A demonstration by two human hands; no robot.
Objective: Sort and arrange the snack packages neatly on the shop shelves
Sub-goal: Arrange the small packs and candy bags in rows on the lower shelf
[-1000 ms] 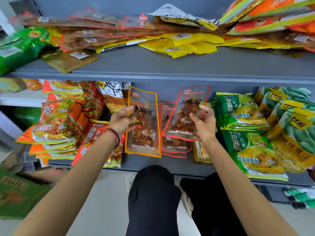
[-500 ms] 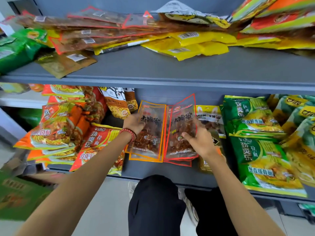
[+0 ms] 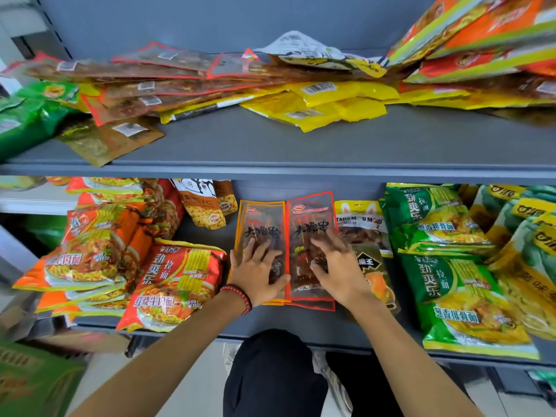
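Left hand: fingers spread flat, pressing on orange-edged packet, gripping nothing.
Right hand: fingers spread flat on red-edged packet, gripping nothing.
Both packets: lay side by side, edges touching, mid lower shelf.

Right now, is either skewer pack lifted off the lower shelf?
No: the left hand presses the orange-edged pack and the right hand the red-edged pack flat on the lower shelf.

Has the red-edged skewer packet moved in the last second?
Yes: the red-edged skewer packet dropped from the upper shelf lip to lie flat on the lower shelf.
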